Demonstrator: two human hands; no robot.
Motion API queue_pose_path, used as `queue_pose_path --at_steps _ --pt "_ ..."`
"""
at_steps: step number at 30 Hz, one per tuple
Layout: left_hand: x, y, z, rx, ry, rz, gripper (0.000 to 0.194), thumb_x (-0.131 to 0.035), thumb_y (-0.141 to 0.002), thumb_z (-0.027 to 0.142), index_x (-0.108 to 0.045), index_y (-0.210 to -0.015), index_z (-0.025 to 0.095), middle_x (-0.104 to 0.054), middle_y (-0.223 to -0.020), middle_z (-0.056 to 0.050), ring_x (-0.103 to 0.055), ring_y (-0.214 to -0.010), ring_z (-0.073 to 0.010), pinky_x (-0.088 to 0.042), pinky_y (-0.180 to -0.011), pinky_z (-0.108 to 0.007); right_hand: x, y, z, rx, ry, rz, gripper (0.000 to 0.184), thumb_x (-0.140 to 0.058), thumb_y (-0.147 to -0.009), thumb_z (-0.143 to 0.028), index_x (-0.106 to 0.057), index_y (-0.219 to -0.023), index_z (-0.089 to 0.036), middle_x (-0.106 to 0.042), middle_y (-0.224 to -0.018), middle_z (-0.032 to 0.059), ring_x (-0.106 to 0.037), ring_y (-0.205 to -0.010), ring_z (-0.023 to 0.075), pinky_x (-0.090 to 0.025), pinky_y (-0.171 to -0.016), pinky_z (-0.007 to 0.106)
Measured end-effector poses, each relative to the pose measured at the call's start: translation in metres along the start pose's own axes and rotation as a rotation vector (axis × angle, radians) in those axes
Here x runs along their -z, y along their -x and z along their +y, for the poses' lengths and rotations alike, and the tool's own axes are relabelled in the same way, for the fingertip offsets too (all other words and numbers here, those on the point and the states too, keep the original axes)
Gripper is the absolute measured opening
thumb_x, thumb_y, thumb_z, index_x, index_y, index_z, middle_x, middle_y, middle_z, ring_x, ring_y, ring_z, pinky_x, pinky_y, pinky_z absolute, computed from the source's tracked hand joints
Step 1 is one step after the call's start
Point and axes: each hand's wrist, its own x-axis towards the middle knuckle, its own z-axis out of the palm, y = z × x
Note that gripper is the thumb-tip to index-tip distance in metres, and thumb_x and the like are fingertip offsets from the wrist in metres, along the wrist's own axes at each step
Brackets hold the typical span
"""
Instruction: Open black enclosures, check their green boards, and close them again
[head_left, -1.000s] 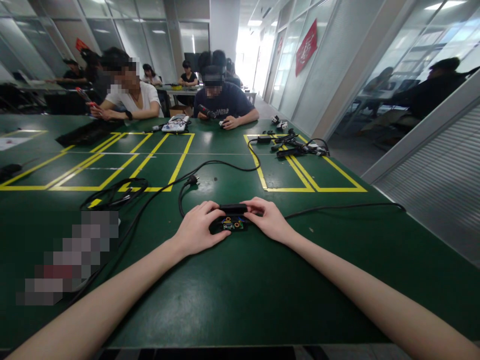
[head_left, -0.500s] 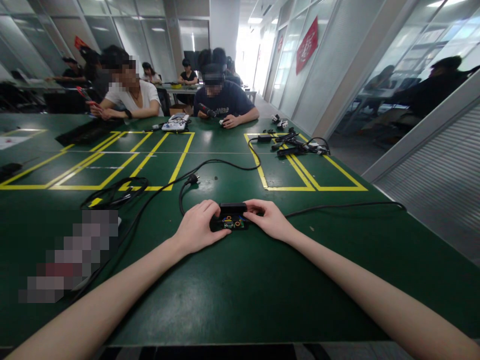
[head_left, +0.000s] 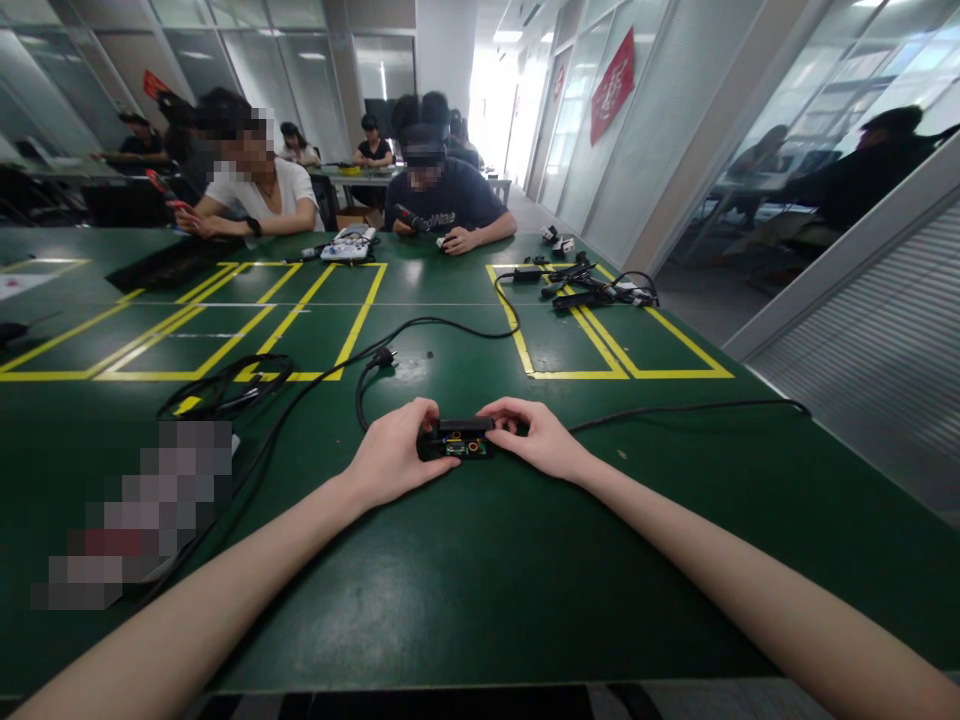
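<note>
An opened power adapter lies on the green table between my hands, its circuit board (head_left: 466,448) with copper-coloured coils showing in the black lower shell. Its black cover (head_left: 466,425) is tilted over the far side of the board. My left hand (head_left: 397,443) closes round the adapter's left end, thumb at the near edge and fingers at the far left corner. My right hand (head_left: 534,437) pinches the right end of the cover between thumb and fingers. From the left side a short cord runs to a black plug (head_left: 384,357); another black cable (head_left: 690,408) leads off to the right.
A pixelated object (head_left: 150,515) lies left of my left forearm, beside a coiled black cable (head_left: 225,388). More adapters and cables (head_left: 592,285) are heaped at the far right. Across the green table (head_left: 420,610), marked with yellow tape, two people sit handling small items.
The cover has tipped down toward the board, hiding more of its far part. My right fingers have shifted slightly left along the cover's top. My left hand keeps its hold.
</note>
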Motion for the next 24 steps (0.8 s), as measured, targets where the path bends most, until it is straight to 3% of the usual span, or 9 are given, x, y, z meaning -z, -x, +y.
queue_pose_path --at_steps 6,14,21,24 --pt "0.0003 0.0001 -0.0014 -0.045 -0.002 -0.033 0.063 -0.085 -0.076 0.034 -0.053 -0.129 0.023 -0.071 -0.106 -0.003 -0.072 -0.094 -0.0238 -0.058 -0.081 -0.036 0.0005 0.0021 -0.0006 0.019 0.027 -0.003 0.030 -0.072 -0.085 -0.040 -0.076 -0.105 -0.018 -0.065 -0.076 0.0005 -0.053 -0.067 0.0147 -0.043 -0.063 0.028" --pt "0.0018 0.0003 -0.0004 -0.172 -0.061 -0.055 0.036 -0.079 -0.086 0.035 -0.063 -0.115 0.021 -0.071 -0.108 -0.006 -0.069 -0.098 -0.0239 -0.056 -0.084 -0.036 0.0003 0.0053 0.0037 0.087 0.123 -0.015 0.028 -0.073 -0.087 -0.039 -0.075 -0.107 -0.019 -0.067 -0.080 0.0012 -0.057 -0.070 0.0153 -0.047 -0.066 0.028" --pt "0.0031 -0.0013 -0.0031 -0.213 -0.078 -0.093 0.031 -0.069 -0.097 0.038 -0.062 -0.118 0.017 -0.073 -0.109 -0.009 -0.068 -0.099 -0.0255 -0.055 -0.086 -0.039 -0.0004 0.0086 0.0057 0.240 0.265 -0.045 0.037 -0.077 -0.079 -0.027 -0.066 -0.114 -0.020 -0.072 -0.105 0.0071 -0.067 -0.090 0.0211 -0.054 -0.081 0.035" --pt "0.0030 -0.0024 -0.0026 -0.210 -0.083 -0.104 0.030 -0.063 -0.100 0.039 -0.063 -0.118 0.016 -0.074 -0.108 -0.009 -0.068 -0.098 -0.0261 -0.055 -0.086 -0.040 -0.0043 0.0094 0.0061 0.258 0.312 -0.042 0.036 -0.074 -0.080 -0.022 -0.063 -0.114 -0.020 -0.072 -0.105 0.0071 -0.068 -0.090 0.0207 -0.054 -0.079 0.033"
